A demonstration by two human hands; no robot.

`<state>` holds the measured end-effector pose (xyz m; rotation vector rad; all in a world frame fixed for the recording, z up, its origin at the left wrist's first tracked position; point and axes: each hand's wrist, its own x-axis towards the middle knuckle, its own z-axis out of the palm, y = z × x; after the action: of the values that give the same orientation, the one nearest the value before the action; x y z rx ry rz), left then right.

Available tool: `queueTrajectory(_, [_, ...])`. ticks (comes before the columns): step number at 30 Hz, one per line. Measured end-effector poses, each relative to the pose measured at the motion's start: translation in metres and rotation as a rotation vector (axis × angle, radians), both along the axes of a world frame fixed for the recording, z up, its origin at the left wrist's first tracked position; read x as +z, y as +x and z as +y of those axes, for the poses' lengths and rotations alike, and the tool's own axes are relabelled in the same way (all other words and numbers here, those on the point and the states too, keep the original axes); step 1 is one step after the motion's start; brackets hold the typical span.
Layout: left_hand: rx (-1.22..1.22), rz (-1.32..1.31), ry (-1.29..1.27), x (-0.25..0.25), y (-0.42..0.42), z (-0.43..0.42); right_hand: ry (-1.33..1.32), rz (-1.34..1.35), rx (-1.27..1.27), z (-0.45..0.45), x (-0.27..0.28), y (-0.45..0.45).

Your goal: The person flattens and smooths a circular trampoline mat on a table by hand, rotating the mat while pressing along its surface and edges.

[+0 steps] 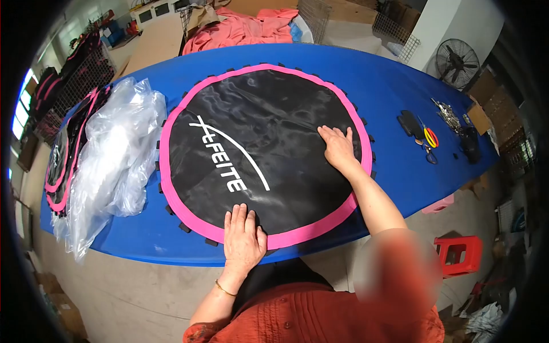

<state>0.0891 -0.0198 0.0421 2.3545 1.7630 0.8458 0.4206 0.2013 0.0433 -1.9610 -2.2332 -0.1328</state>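
Round black mat (pixel 291 143) lies spread on the blue counter (pixel 394 108), its pink border (pixel 165 157) fringed with dark tabs (pixel 170 210), white lettering (pixel 225 161) left of centre. Left hand (pixel 245 237) rests palm-down across the near border, fingers straight and nearly together. Right hand (pixel 338 150) touches the mat's right side, fingers spread.

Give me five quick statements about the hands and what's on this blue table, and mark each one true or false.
1. The right hand lies over the black centre of the round mat. True.
2. Clear plastic lies on the table, left of the mat. True.
3. The left hand rests on the plastic. False: it is at the mat's near edge, fingers over the black part.
4. The mat's border is green. False: it is pink.
5. The yellow-handled scissors lie right of the mat. True.
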Motion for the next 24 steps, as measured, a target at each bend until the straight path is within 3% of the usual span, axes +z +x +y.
queueTrajectory(5, [0.009, 0.002, -0.015, -0.003, 0.0, 0.001, 0.077, 0.045, 0.016, 0.046, -0.011, -0.044])
queueTrajectory(13, [0.005, -0.016, -0.031, 0.0, 0.002, 0.0, -0.012, -0.025, 0.302, 0.031, 0.005, -0.119])
queueTrajectory(20, [0.001, -0.025, -0.021, 0.001, 0.001, 0.001, 0.092, -0.022, 0.037, 0.062, -0.005, -0.098])
queueTrajectory(24, [0.004, -0.042, -0.026, 0.001, 0.001, -0.001, 0.057, -0.061, 0.158, 0.043, -0.004, -0.122])
